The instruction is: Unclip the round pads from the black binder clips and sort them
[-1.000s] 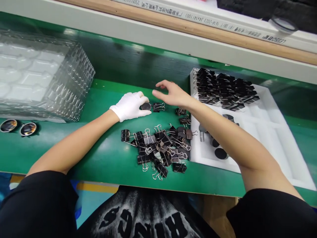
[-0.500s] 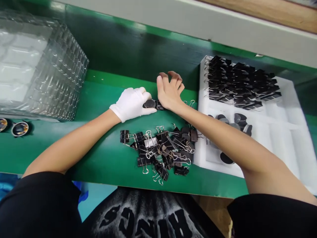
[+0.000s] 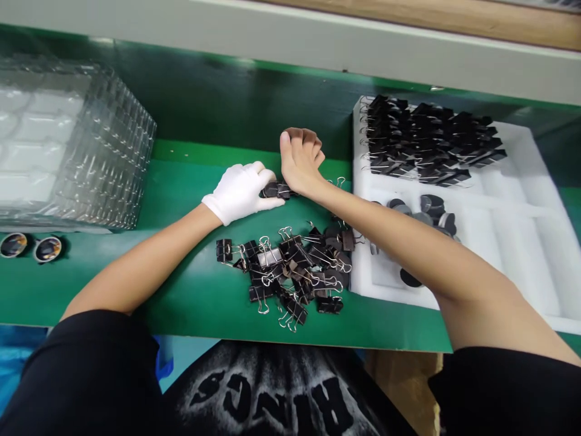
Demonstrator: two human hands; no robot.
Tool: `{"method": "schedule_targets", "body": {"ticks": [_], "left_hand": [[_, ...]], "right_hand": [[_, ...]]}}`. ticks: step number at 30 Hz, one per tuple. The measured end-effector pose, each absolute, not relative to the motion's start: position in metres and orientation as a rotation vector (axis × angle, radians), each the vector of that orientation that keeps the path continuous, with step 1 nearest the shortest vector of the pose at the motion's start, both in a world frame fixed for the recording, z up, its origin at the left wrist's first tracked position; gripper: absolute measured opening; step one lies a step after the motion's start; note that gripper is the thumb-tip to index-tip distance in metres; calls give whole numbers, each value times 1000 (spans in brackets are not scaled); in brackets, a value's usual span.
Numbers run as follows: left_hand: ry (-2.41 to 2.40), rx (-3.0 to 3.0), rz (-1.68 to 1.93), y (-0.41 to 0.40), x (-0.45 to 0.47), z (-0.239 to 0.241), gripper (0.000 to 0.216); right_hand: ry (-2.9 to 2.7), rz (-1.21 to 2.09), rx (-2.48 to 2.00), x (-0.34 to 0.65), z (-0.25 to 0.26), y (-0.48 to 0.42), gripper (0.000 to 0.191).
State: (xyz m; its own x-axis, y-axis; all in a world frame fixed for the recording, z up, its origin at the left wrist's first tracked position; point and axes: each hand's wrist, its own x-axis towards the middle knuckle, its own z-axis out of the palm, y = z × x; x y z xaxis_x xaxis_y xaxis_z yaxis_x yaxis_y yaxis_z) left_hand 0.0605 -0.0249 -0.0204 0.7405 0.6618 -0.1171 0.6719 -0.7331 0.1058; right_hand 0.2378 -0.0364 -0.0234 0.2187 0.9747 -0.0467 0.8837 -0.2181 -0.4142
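My left hand (image 3: 242, 192), in a white glove, is closed around black round pads (image 3: 270, 189) low over the green bench. A black binder clip (image 3: 284, 191) sits at the pads' right end, apparently on their edge. My right hand (image 3: 300, 158) is bare and bent back at the wrist, its fingers curled together above the bench. Nothing shows in those fingers. The heel of this hand lies against the clip's right side and hides its wire handles. Nearer to me, a loose pile of black binder clips (image 3: 295, 266) lies with several round pads among them.
At right a white foam tray (image 3: 512, 242) holds rows of clipped black pads (image 3: 431, 139) and loose round pads (image 3: 433, 209), partly behind my right forearm. Stacked clear plastic trays (image 3: 104, 151) stand at left, with two round glossy pieces (image 3: 48, 249) before them. A wall (image 3: 218, 103) bounds the back.
My right hand's fingers have drawn together from a more spread pose. The pads in my left hand have tilted, and the binder clip now sits closer against them. The view has shifted slightly.
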Motion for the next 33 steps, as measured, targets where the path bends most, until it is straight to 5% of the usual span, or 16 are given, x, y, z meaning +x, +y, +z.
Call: {"method": "schedule_targets", "body": {"ticks": [7, 12, 18, 26, 33], "left_hand": [[1179, 2869, -45, -37, 47, -6, 93], [759, 3013, -202, -35, 44, 3, 73], [1063, 2950, -482, -38, 34, 25, 121], [934, 2988, -220, -25, 41, 9, 76], [1085, 2848, -90, -20, 46, -15, 67]], "right_hand": [[-2245, 660, -2159, 333, 34, -60, 53], [-2270, 693, -2286, 349, 34, -79, 29], [-1964, 810, -2208, 318, 26, -73, 46], [-2156, 1264, -2030, 312, 27, -59, 60], [-1773, 480, -2262, 281, 11, -44, 86]]}}
